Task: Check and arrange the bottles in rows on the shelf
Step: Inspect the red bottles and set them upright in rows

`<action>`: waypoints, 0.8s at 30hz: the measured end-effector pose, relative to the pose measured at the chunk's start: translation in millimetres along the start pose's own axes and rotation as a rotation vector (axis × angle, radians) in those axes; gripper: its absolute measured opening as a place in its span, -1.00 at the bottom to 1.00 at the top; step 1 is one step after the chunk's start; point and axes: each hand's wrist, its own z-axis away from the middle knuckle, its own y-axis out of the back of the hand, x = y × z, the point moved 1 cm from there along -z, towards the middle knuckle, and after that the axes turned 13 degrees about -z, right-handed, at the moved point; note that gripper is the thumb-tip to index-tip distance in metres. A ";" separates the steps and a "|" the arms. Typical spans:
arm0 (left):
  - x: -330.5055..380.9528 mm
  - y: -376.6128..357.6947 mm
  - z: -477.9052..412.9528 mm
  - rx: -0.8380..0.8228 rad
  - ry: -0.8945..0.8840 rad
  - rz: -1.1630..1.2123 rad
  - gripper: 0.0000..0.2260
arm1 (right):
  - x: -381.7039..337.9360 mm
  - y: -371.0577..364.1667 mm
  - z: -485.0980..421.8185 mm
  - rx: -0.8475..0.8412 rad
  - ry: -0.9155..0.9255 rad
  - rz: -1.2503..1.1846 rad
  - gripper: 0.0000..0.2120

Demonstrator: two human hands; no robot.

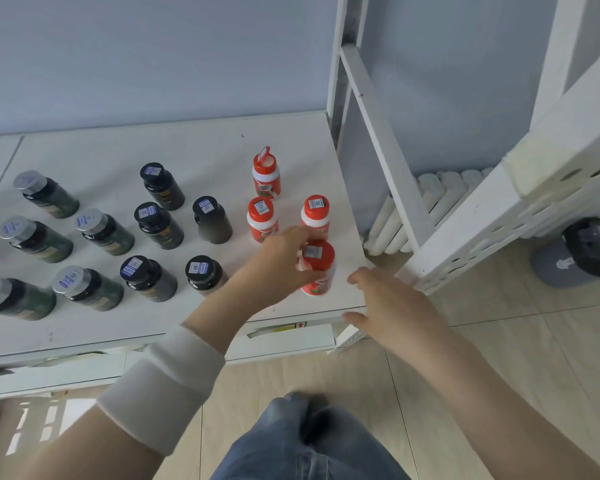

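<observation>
Shelf (205,150) carrying rows of dark bottles (158,225), and at its front right corner a small red-capped bottle (319,254), likely light, stiff and slick, so best taken round the body, where the left hand (281,261) grips it, the right hand (392,306) open just off that corner.

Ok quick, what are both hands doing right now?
Left hand: grips the front red bottle.
Right hand: open, holding nothing.
</observation>
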 end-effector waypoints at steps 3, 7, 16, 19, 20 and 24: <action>5.1 -12.2 -8.6 -0.038 -0.011 -0.186 -0.54 | -2.4 -4.4 0.4 -0.040 0.020 0.184 -0.54; 6.9 -22.6 -16.4 -0.086 0.016 -0.232 -0.54 | -2.3 -8.2 -2.9 -0.004 0.042 0.253 -0.53; 6.8 -34.6 -19.1 -0.091 0.005 -0.277 -0.51 | -7.2 0.4 -8.0 0.064 0.090 0.240 -0.57; 5.9 -28.8 -12.3 -0.070 -0.009 -0.370 -0.40 | -6.6 1.3 -6.2 0.070 0.112 0.237 -0.55; 3.3 -23.9 -7.5 -0.030 -0.007 -0.412 -0.38 | -5.9 1.8 -5.5 0.075 0.123 0.235 -0.55; -27.4 -5.0 15.3 0.108 0.104 -0.498 -0.42 | -8.1 3.8 -4.4 0.095 0.193 0.203 -0.55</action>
